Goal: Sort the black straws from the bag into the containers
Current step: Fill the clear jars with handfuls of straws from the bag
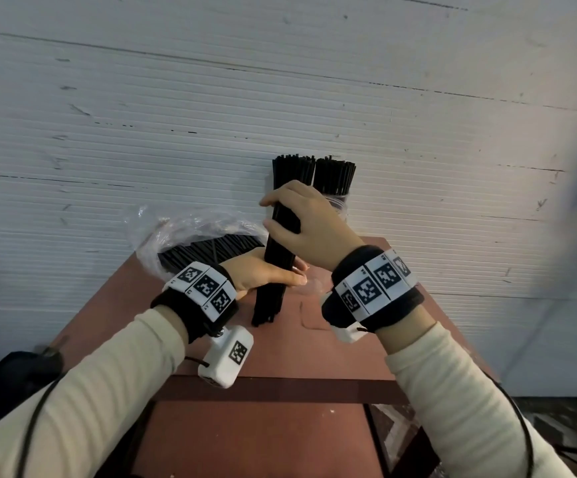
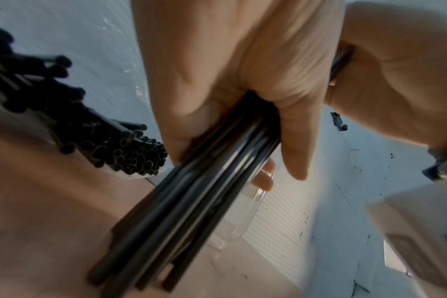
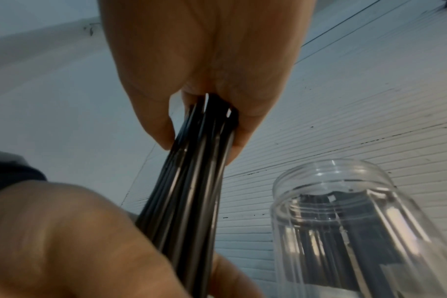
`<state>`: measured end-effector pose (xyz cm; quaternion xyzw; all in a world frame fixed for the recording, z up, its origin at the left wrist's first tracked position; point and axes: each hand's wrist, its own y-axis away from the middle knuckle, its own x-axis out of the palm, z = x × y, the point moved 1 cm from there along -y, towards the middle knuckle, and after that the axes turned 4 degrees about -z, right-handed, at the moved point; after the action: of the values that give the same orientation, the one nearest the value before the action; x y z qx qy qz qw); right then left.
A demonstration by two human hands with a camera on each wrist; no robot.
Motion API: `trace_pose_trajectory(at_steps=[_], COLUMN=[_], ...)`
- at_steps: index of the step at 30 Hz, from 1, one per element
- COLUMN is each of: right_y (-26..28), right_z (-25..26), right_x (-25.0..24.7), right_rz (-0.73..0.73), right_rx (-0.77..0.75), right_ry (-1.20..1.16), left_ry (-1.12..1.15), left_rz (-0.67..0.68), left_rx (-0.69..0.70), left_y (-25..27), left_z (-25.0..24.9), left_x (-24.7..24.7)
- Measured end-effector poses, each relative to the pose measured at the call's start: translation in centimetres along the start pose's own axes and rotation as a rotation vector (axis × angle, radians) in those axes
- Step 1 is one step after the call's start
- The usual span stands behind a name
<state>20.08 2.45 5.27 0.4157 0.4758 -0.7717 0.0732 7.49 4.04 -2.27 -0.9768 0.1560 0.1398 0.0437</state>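
Note:
A thick bundle of black straws [image 1: 279, 251] stands almost upright, its lower ends down at the red-brown table [image 1: 280, 353]. My left hand [image 1: 276, 276] grips the bundle low, and my right hand [image 1: 288, 219] grips it higher up. Both wrist views show fingers wrapped round the bundle [image 2: 191, 201] [image 3: 191, 181]. A clear plastic bag [image 1: 197, 232] with more straws [image 2: 115, 147] lies at the table's back left. Behind my right hand, a clear container [image 1: 338, 201] holds upright straws [image 1: 335, 177]. A clear jar [image 3: 345, 221] stands close on the right, with no straws rising from its mouth.
A white ribbed wall [image 1: 280, 98] runs right behind the table. The small table drops off at its front edge [image 1: 280, 384] and on both sides. A dark object [image 1: 14, 377] sits low at the left, beyond the table.

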Motion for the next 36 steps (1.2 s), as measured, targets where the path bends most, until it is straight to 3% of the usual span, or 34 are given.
trace_pose_trajectory(at_steps=[6, 10, 12, 16, 18, 22, 26, 28, 32, 36], right_y=[0.1, 0.5, 0.6, 1.5, 1.9, 1.2, -0.6, -1.6, -3.5, -4.8], right_z=[-0.1, -0.6, -0.9, -0.5, -0.3, -0.3, -0.8, -1.5, -3.3, -5.5], right_x=[-1.4, -3.3, -3.5, -2.9, -2.9, -4.3, -8.2, -9.9, -10.8, -9.2], right_rz=[-0.054, -0.165, -0.081, 0.270, 0.282, 0.125, -0.173, -0.339, -0.541, -0.493], right_rx=[0.034, 0.207, 0.278, 0.303, 0.264, 0.233, 0.228, 0.255, 0.359, 0.471], right_ry=[-0.051, -0.132, -0.176, -0.362, -0.407, -0.459, -0.547, -0.548, -0.484, -0.396], left_ry=[-0.060, -0.052, -0.096, -0.157, -0.128, -0.042, -0.145, -0.161, -0.188, -0.178], left_rz=[-0.050, -0.021, 0.080, 0.324, 0.345, 0.206, -0.325, -0.470, -0.430, -0.373], left_rx=[0.022, 0.136, 0.182, 0.204, 0.226, 0.248, 0.459, 0.504, 0.262, 0.164], left_y=[0.3, 1.4, 2.1, 3.1, 3.0, 1.8, 0.3, -0.5, -2.7, -4.2], left_z=[-0.2, -2.6, -4.0, -5.7, -5.5, -5.4, -5.9, -5.6, -4.7, -3.7], left_x=[0.2, -0.1, 0.1, 1.0, 1.3, 1.7, 1.6, 1.6, 1.5, 1.3])
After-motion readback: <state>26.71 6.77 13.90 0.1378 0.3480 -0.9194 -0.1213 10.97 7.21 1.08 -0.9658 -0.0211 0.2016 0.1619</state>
